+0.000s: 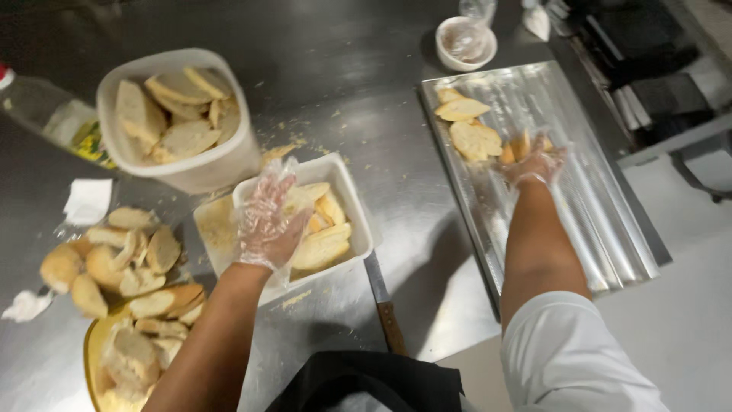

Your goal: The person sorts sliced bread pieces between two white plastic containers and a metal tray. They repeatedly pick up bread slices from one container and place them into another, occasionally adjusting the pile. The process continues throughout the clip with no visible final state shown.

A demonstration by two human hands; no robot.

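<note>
the right hand's [534, 164] grip, blurred, seems to clasp bread slices [474, 140] on the ridged baking tray [602, 221]; left of the tray, the left hand [267, 221] hovers loosely spread over the square white tub [347, 191].

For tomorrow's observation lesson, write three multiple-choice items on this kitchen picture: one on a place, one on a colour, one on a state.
1. Where is the right hand?
A. over the metal tray
B. in the round tub
C. on the knife

2. What colour is the square container of bread slices?
A. red
B. white
C. black

3. How are both hands covered?
A. bare
B. oven mitts
C. clear plastic gloves

Answers: 1 A, it holds bread above the tray. 2 B, its rim shows white. 3 C, crinkled film wraps the left hand too.
</note>
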